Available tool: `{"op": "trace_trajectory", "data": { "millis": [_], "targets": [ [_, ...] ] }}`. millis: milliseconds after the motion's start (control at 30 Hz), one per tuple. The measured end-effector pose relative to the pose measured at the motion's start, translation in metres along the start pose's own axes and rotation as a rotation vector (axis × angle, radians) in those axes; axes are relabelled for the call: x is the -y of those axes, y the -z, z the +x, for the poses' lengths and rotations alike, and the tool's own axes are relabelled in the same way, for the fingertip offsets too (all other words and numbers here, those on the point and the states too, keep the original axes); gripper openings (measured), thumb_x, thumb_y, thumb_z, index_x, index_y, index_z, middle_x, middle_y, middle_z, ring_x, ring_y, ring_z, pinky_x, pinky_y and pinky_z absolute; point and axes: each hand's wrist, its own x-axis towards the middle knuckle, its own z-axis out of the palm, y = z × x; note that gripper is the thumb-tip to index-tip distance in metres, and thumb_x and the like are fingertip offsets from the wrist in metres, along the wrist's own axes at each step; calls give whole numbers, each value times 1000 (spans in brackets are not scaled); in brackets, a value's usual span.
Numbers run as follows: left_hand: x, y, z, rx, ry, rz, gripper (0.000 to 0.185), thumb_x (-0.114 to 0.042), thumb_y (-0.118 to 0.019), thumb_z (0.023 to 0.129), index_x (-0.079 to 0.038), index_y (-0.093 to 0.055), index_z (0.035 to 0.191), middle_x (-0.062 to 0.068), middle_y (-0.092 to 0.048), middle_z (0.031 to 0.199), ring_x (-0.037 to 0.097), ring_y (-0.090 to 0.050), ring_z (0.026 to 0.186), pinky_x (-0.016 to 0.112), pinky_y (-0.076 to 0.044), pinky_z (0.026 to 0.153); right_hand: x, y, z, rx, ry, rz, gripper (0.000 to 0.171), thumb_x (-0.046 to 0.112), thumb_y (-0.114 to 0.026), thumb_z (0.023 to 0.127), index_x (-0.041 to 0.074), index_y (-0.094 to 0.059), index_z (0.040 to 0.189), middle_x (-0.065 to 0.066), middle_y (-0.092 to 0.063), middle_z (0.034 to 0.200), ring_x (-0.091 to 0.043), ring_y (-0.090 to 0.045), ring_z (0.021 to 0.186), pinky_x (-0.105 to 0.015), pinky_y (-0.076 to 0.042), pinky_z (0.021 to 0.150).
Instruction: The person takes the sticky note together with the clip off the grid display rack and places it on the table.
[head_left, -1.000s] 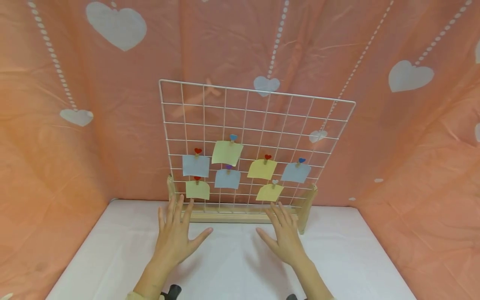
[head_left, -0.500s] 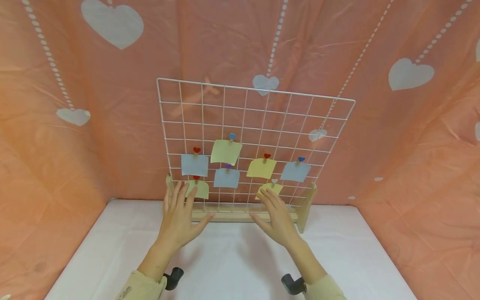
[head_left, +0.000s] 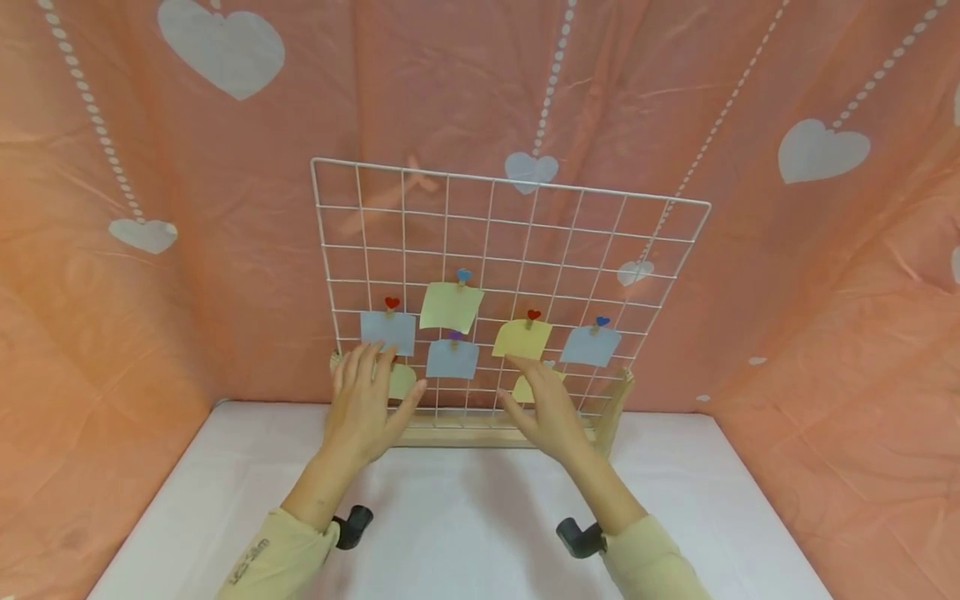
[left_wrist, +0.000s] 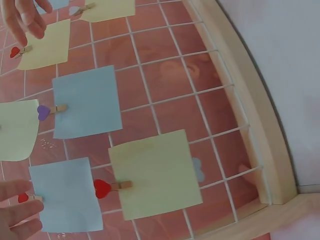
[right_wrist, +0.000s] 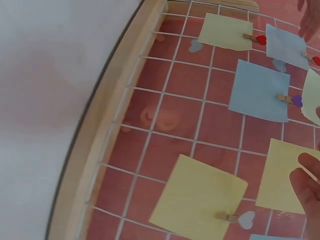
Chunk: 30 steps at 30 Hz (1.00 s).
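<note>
A white wire grid (head_left: 450, 174) holds several blue, green and yellow paper notes, clipped on by small wooden clothespins with coloured hearts. My left hand (head_left: 362, 412) is raised before the grid's lower left, its fingertips overlapping the bottom of a blue note (head_left: 387, 331) and partly hiding a green note (left_wrist: 157, 175). In the left wrist view its fingers (left_wrist: 20, 210) reach beside that blue note's red-heart clothespin (left_wrist: 35, 198). My right hand (head_left: 551, 417) hovers at the lower right, fingers loosely bent over a yellow note (head_left: 521, 337). A lower yellow note (right_wrist: 200, 195) is partly behind it.
The grid stands in a wooden base (head_left: 465, 437) on a white-covered table (head_left: 450, 517). An orange curtain (head_left: 225, 333) with pale hearts surrounds the back and sides. Black wrist-camera mounts (head_left: 354, 527) sit at both wrists.
Both hands have moved up and forward, from the grid's base to in front of the lower notes. The forearms and sleeves now show more. The notes stay clipped in place.
</note>
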Motion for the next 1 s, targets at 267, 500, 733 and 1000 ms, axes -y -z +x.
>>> {"op": "trace_trajectory", "data": {
  "millis": [267, 500, 733, 1000],
  "targets": [
    [-4, 2, 18, -121, -13, -125, 48, -26, -57, 92, 7, -51, 126, 25, -52, 125, 42, -44, 120, 58, -32, 102, 4, 10, 26, 11, -76, 85, 45, 18, -65, 90, 1, -53, 130, -17, -60, 121, -32, -59, 108, -47, -52, 90],
    [-13, 6, 33, -65, 71, -294, 47, -17, -60, 92, 9, -46, 130, 26, -49, 128, 41, -42, 124, 54, -33, 106, 6, 12, 46, -57, -59, 175, 40, 10, -66, 89, -3, -56, 125, -19, -62, 109, -30, -60, 99, -45, -56, 76],
    [-19, 5, 45, -96, 108, -404, 45, -8, -62, 91, 9, -46, 129, 27, -52, 125, 41, -47, 118, 52, -39, 102, 11, 12, 63, -90, -70, 216, 34, 10, -64, 90, -3, -58, 122, -17, -63, 103, -29, -63, 91, -42, -56, 70],
    [-15, 1, 59, -115, 121, -504, 37, -1, -62, 90, 8, -50, 124, 25, -57, 115, 39, -55, 110, 47, -46, 98, 24, 14, 90, -101, -118, 245, 30, 10, -62, 92, -4, -60, 119, -15, -65, 97, -25, -63, 85, -29, -54, 68]
  ]
}}
